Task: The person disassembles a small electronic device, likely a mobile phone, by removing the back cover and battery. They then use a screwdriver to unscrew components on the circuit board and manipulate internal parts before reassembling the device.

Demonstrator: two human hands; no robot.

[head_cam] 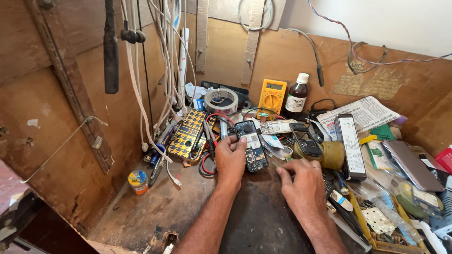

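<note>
**me:** Opened-up phone [252, 146], blue board showing, is lying flat on the desk [188, 207], mid-frame, just below the red and black probe leads [213, 136]. My left hand [230, 157] is on its left edge, grip closed on the phone, thumb and fingertips pinching the side.

**other:** and the right one?

**me:** Right hand [301, 181] is just right of the phone, not touching it as far as I can see. Fingers curled in, pinching something thin at the tips. Too small to tell what it is, honestly.

**other:** what's around?

**me:** Loads of clutter. Yellow multimeter [271, 98] propped against the back board, brown bottle [296, 96] with a white cap right beside it, roll of clear tape [221, 101] to their left. A yellow-and-black houndstooth phone case [187, 135] sits left of the leads. White cables [160, 80] hang down the wooden wall on the left, and a small tin [138, 181] sits near that wall. Right side has a long black battery-ish block [351, 146], a folded printed sheet [362, 113] and a tray of bits [376, 221].
</note>
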